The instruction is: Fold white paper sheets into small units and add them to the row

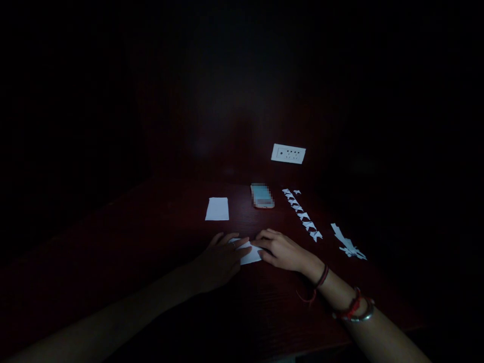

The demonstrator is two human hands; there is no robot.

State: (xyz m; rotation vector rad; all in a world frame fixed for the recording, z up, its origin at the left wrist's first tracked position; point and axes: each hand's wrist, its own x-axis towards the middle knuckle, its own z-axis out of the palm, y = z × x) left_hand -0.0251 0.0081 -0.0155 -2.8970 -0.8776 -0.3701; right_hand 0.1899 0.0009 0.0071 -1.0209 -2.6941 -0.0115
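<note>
In dim light, both hands press a small white paper piece (250,256) flat on a dark reddish wooden table (159,222). My left hand (221,259) lies over the paper's left part, fingers stretched out and flat on it. My right hand (282,250) rests on its right edge, fingers extended toward the left hand and nearly touching it. Red thread bands and a metal bangle circle the right wrist. Most of the paper is hidden beneath the fingers.
A white paper sheet (217,208) lies beyond the hands. A phone (262,195) sits to its right. A row of folded paper pieces (302,215) runs diagonally, with more paper scraps (348,244) farther right. A white wall socket (288,154) is at the back.
</note>
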